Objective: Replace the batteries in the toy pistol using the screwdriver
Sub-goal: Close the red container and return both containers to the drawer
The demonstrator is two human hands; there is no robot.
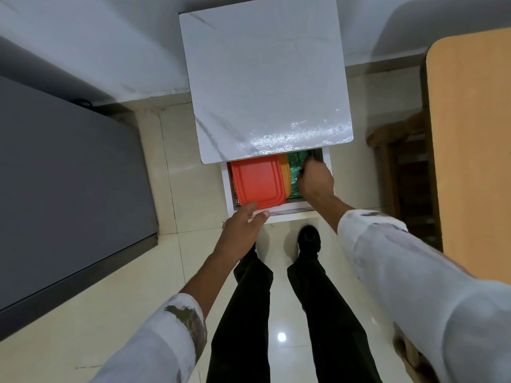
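Under the marble surface (pixel 265 78), the left hand (pixel 242 226) rests open on the open drawer's (pixel 225 186) front edge, beside an orange lid (pixel 257 181). The right hand (pixel 315 181) reaches, fingers curled, into the drawer's right side. Its grip cannot be told, and the screwdriver cannot be made out.

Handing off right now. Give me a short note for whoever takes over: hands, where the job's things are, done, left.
Left hand: open, fingertips on the near edge of the red lid, at the front of the open drawer.
Right hand: down in the drawer's right side over a green item, fingers curled; grip hidden.
Job's things: none in view.
Done: drawer open.
Left: find them, then the whole battery swap.
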